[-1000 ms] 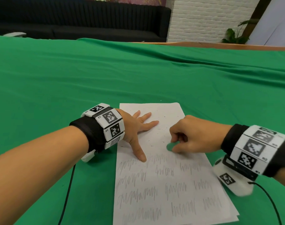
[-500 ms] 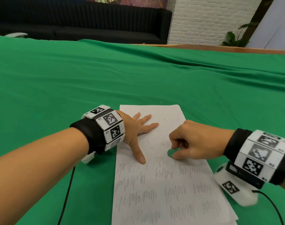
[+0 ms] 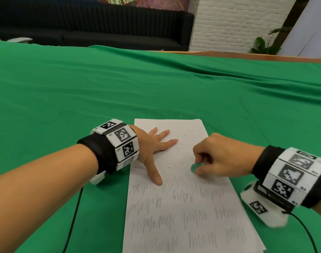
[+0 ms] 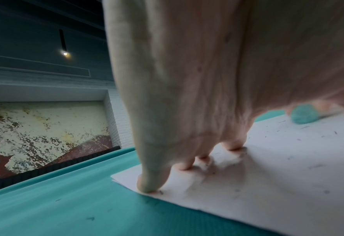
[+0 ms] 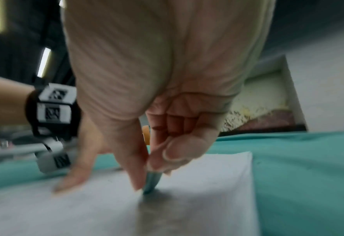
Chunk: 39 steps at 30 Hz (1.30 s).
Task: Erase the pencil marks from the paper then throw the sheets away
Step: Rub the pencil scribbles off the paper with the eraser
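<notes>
White sheets of paper [image 3: 185, 212] lie stacked on the green tablecloth, with grey pencil scribbles in rows over the near part; the far part is bare, with eraser crumbs. My left hand [image 3: 154, 145] lies flat on the sheet's left side, fingers spread, thumb tip on the top scribble row; the left wrist view shows its fingertips [image 4: 147, 186] pressing the paper [image 4: 268, 167]. My right hand [image 3: 216, 157] pinches a small green eraser [image 3: 194, 168] and holds its tip on the paper just above the scribbles. The eraser [image 5: 152, 183] shows between thumb and fingers, and again as a teal eraser [image 4: 304, 115].
The green cloth [image 3: 101, 88] covers the whole table, with folds toward the far right. Cables run from both wrist units toward the near edge. A black sofa [image 3: 94, 28] and white brick wall stand beyond the table.
The right hand with the eraser has slid slightly back and forth over the top scribble row, which looks fainter. The left hand has stayed pressed in place.
</notes>
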{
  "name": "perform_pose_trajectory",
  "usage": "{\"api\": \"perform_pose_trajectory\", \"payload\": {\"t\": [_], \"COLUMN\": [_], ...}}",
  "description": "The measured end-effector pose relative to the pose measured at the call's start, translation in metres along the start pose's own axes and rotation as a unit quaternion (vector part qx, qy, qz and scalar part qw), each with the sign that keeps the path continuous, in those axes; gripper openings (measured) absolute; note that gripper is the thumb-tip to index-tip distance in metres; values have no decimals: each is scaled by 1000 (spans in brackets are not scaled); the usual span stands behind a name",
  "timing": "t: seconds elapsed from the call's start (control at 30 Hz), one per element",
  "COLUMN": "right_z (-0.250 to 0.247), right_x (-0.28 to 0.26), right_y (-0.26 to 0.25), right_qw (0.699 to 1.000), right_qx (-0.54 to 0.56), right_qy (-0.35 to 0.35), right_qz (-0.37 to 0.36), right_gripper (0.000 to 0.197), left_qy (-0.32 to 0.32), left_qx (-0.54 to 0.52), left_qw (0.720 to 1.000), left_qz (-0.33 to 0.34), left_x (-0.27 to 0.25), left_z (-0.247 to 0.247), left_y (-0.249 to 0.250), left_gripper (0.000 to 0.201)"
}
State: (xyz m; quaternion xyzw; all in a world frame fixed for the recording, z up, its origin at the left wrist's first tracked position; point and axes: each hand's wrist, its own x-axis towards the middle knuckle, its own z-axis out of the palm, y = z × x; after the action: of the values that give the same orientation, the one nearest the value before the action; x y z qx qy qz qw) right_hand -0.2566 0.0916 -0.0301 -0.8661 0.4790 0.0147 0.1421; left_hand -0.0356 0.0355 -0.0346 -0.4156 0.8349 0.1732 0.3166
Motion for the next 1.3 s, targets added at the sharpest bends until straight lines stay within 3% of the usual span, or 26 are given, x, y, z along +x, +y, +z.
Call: {"api": "perform_pose_trajectory", "payload": {"t": [0.33,0.47,0.57,0.73,0.83,1.07,1.23,1.3], "right_z": [-2,-14,-16,-7,0,7,5,2], "right_x": [1,-5,-15,-14,-7,-7,-18,-16], "right_y": [-3,16,20,10,9,10,0,7], "right_qw": [1000,997,995,996,996,993,993,996], "right_qx": [4,-8,24,44,24,-8,108,87], "right_qy": [-17,51,78,71,76,106,28,17], "right_qz": [14,60,56,20,35,50,-27,-16], "right_gripper": [23,20,16,10,12,11,7,6], "left_qy": [0,9,41,97,83,55,52,50], "left_qx": [-17,-13,-4,-24,3,-2,-7,-1], "left_qw": [1000,1000,999,993,995,997,997,998], "left_qz": [6,-1,-5,68,57,55,50,49], "left_x": [-3,-5,-4,14,24,32,33,34], "left_z": [0,-3,-12,-22,-18,-12,-12,-13], "left_y": [2,5,16,48,56,49,49,50], "left_gripper": [128,126,120,111,105,118,119,122]}}
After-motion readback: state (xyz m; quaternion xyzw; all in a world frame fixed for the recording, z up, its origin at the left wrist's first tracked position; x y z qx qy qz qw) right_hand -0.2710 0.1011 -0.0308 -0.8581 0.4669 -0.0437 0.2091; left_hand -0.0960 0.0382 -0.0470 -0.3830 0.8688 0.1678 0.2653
